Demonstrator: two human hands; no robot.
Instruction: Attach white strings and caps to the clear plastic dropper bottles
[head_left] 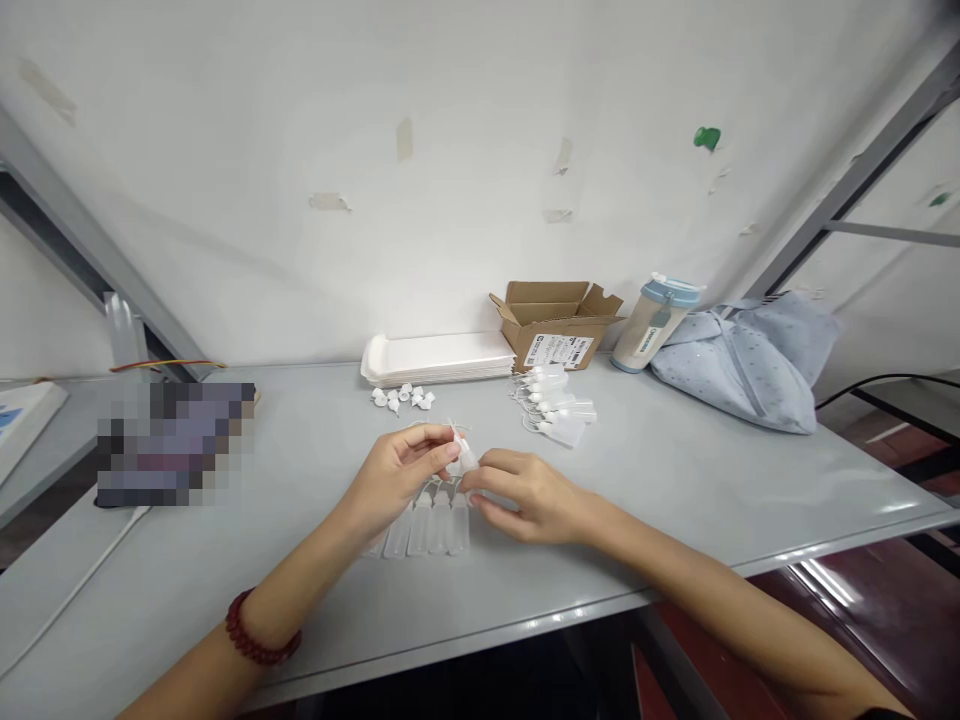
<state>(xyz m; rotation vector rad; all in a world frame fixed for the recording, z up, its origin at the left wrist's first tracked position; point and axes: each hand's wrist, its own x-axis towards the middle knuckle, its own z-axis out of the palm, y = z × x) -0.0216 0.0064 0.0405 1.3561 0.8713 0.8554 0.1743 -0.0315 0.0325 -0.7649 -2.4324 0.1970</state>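
Observation:
Above the near middle of the table, my left hand (pixel 409 465) pinches the white top of a small translucent plastic squeeze bottle (pixel 466 456) between thumb and fingertips. My right hand (pixel 525 492) has its fingers curled around the lower part of the same bottle, hiding much of it. Just below the hands several similar bottles (pixel 420 530) lie side by side in a row, thin white loops at their tops; my left hand covers part of this row. Behind my hands sits a small group of loose white caps (pixel 405 398). To the right lies a pile of translucent bottles with white tops (pixel 555 405).
A stack of white trays (pixel 442 358) and an open cardboard box (pixel 559 325) stand against the wall. Further right are a tumbler with a blue lid (pixel 652 322) and a light blue cloth bag (pixel 742 365). A blurred-out device (pixel 176 445) with a white cable lies at left.

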